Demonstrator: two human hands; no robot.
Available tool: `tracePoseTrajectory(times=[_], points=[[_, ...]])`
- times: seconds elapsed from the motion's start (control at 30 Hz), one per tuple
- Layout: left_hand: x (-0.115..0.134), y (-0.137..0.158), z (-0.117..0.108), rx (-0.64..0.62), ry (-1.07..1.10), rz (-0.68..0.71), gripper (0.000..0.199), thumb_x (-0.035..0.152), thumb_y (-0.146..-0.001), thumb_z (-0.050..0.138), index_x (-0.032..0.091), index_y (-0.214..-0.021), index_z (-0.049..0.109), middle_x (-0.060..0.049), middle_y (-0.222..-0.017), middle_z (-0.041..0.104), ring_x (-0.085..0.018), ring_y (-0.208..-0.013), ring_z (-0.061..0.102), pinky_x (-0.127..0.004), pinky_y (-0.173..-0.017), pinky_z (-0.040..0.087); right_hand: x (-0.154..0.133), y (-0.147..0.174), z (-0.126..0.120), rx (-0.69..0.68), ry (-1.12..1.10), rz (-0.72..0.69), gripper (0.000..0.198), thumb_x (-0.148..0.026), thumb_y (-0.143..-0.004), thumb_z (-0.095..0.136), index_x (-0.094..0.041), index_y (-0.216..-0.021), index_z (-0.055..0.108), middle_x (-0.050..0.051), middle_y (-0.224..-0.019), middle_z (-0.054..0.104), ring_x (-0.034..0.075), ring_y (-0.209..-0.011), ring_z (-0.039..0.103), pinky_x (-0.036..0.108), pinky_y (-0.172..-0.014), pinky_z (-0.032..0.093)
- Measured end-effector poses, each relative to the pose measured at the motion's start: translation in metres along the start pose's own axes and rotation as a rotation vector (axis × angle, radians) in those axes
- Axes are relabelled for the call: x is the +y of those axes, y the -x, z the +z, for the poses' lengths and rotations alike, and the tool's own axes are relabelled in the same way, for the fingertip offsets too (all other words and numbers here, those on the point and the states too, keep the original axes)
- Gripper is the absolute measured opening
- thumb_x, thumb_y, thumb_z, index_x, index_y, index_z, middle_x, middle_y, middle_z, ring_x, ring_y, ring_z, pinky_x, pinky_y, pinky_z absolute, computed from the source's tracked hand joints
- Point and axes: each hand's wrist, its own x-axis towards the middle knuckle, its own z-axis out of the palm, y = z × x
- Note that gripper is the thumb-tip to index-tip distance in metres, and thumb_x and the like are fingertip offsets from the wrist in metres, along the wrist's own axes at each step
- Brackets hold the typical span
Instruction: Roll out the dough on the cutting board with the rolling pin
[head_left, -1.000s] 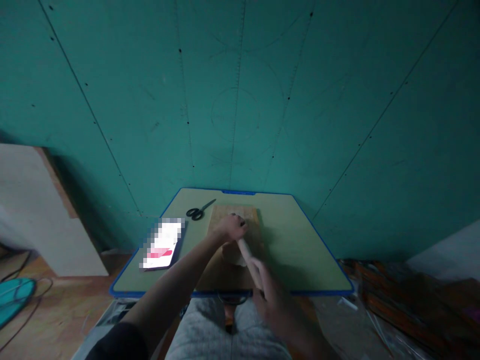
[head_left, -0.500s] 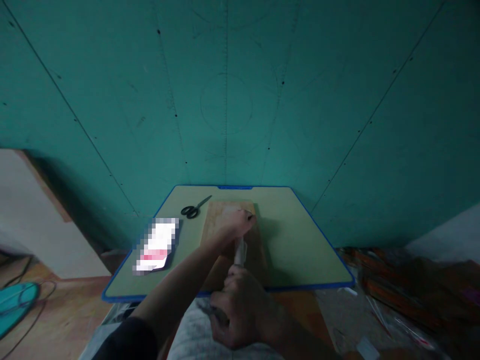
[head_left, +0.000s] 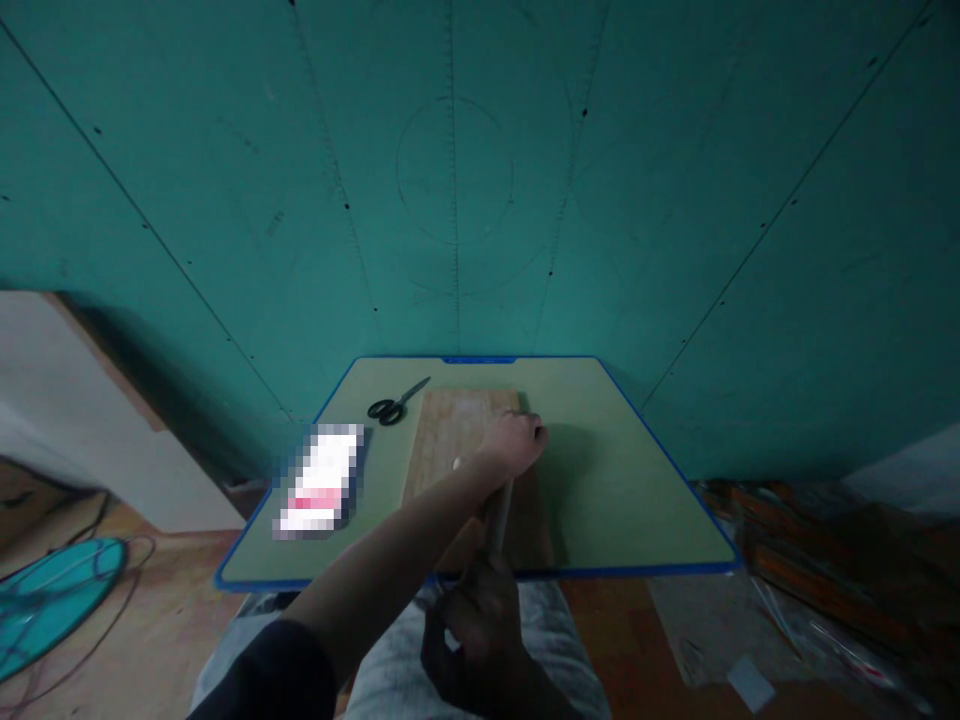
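Note:
My left hand is closed in a fist over the far right part of a wooden board. What its fingers hold is hidden. A long, pale, stick-like thing runs from beneath my left hand back toward my body. My right hand is wrapped round its near end, at the table's front edge; the kind of thing is too dim to tell. On the board, just beyond my left forearm, lies a small white piece.
Black-handled scissors lie left of the board on the pale, blue-edged table. A phone with a blurred-out bright screen rests at the table's left. Behind rises a green wall. Dark clutter covers the floor at right.
Both hands stay closed. My left hand has moved right across the board, and the pale thing now tilts more to the right. The small white piece has come into view. The camera has shifted slightly.

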Motion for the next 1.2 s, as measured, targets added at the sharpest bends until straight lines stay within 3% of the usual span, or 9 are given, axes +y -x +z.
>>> tracePoseTrajectory(times=[0.1,0.23,0.47,0.57,0.63,0.8,0.87,1.07,1.2], points=[[-0.003,0.001,0.002,0.027,0.05,-0.017,0.032,0.027,-0.094,0.038,0.018,-0.09,0.069,-0.008,-0.093,0.071,-0.019,-0.089,0.065,-0.029,-0.082,0.048,0.0,0.001,0.0,-0.02,0.005,-0.01,0.026,-0.017,-0.077,0.047,-0.021,-0.051,0.044,0.001,-0.046,0.047,0.015,-0.053,0.043,0.032,-0.062,0.036],[-0.016,0.002,0.002,0.037,0.157,-0.031,0.033,0.029,-0.095,0.038,0.019,-0.089,0.068,-0.006,-0.092,0.071,-0.017,-0.084,0.065,-0.025,-0.076,0.047,-0.001,-0.007,-0.002,-0.149,0.004,-0.017,0.023,-0.022,-0.076,0.046,-0.02,-0.053,0.049,0.002,-0.048,0.052,0.015,-0.052,0.046,0.032,-0.061,0.033],[-0.033,0.011,-0.01,-0.021,0.088,-0.019,0.036,0.038,-0.095,0.038,0.022,-0.091,0.07,-0.005,-0.096,0.071,-0.017,-0.085,0.064,-0.025,-0.074,0.046,-0.005,-0.035,-0.011,-0.755,0.105,-0.062,0.026,-0.043,-0.071,0.054,-0.021,-0.057,0.059,0.0,-0.048,0.058,0.014,-0.046,0.046,0.035,-0.069,0.036],[-0.038,0.015,-0.016,-0.026,0.008,-0.018,0.038,0.041,-0.094,0.039,0.023,-0.092,0.072,-0.006,-0.097,0.071,-0.019,-0.087,0.064,-0.027,-0.075,0.046,-0.006,-0.051,-0.011,-0.909,0.084,-0.087,0.028,-0.046,-0.071,0.055,-0.021,-0.059,0.061,-0.001,-0.047,0.057,0.013,-0.045,0.045,0.033,-0.064,0.034],[-0.043,0.016,-0.016,-0.021,-0.027,-0.012,0.038,0.04,-0.094,0.039,0.023,-0.093,0.072,-0.007,-0.098,0.072,-0.02,-0.089,0.064,-0.027,-0.078,0.046,-0.003,-0.057,-0.01,-0.891,0.014,-0.122,0.027,-0.046,-0.071,0.054,-0.022,-0.06,0.06,-0.002,-0.047,0.054,0.013,-0.047,0.044,0.031,-0.059,0.031],[-0.056,0.016,-0.016,-0.018,-0.088,-0.046,0.042,0.035,-0.097,0.031,0.02,-0.099,0.071,-0.009,-0.1,0.07,-0.02,-0.092,0.064,-0.03,-0.081,0.047,0.01,-0.051,-0.007,-0.556,-0.051,-0.229,0.017,-0.035,-0.064,0.052,-0.02,-0.055,0.052,0.001,-0.054,0.051,0.015,-0.057,0.043,0.032,-0.061,0.032],[-0.059,0.016,-0.018,-0.027,-0.103,-0.041,0.042,0.034,-0.097,0.03,0.019,-0.101,0.069,-0.01,-0.102,0.068,-0.021,-0.092,0.064,-0.03,-0.08,0.047,0.013,-0.045,-0.004,-0.487,-0.018,-0.224,0.018,-0.033,-0.063,0.052,-0.021,-0.05,0.047,0.0,-0.049,0.046,0.014,-0.053,0.041,0.032,-0.058,0.032],[-0.048,0.017,-0.025,-0.033,-0.154,0.007,0.036,0.034,-0.096,0.036,0.015,-0.106,0.066,-0.015,-0.107,0.066,-0.025,-0.101,0.061,-0.037,-0.087,0.046,0.008,-0.038,0.016,-0.655,0.016,-0.289,0.016,-0.031,-0.061,0.052,-0.02,-0.049,0.05,0.0,-0.044,0.052,0.015,-0.047,0.048,0.034,-0.061,0.041],[-0.033,0.02,-0.017,-0.027,-0.127,-0.053,0.048,0.05,-0.094,0.036,0.014,-0.106,0.066,-0.019,-0.112,0.065,-0.033,-0.111,0.056,-0.046,-0.092,0.043,0.002,-0.049,0.017,-0.74,-0.057,-0.215,0.015,-0.032,-0.061,0.054,-0.018,-0.063,0.062,0.003,-0.064,0.068,0.02,-0.063,0.061,0.035,-0.069,0.046]])
